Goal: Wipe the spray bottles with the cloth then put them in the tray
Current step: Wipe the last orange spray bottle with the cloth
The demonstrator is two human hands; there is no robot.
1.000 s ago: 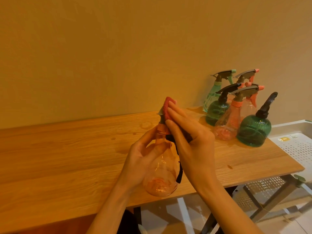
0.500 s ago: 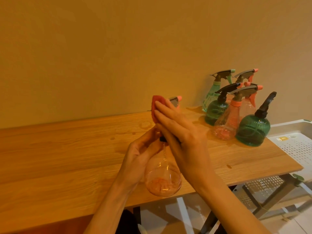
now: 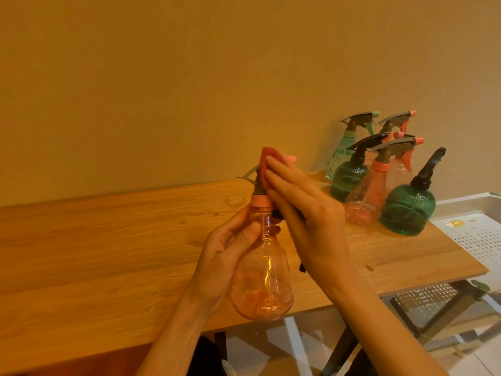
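Observation:
My left hand (image 3: 225, 259) grips a clear orange spray bottle (image 3: 264, 283) by its neck and shoulder, upright above the table's front edge. My right hand (image 3: 303, 213) presses a red cloth (image 3: 265, 169) with straight fingers against the bottle's grey spray head. Most of the cloth is hidden behind my fingers. The white perforated tray (image 3: 482, 234) stands to the right of the table, at about table height.
Several more spray bottles stand at the table's back right: a dark green one (image 3: 408, 210), an orange one (image 3: 366, 202), another dark green (image 3: 348, 180), a light green (image 3: 341, 156) and a pink-tipped one (image 3: 398, 169). The wooden table (image 3: 108, 253) runs leftward. A metal frame sits below right.
The bottle has turned in my left hand, and my right hand with the cloth has shifted along the spray head, leaving the bottle's neck and collar in view.

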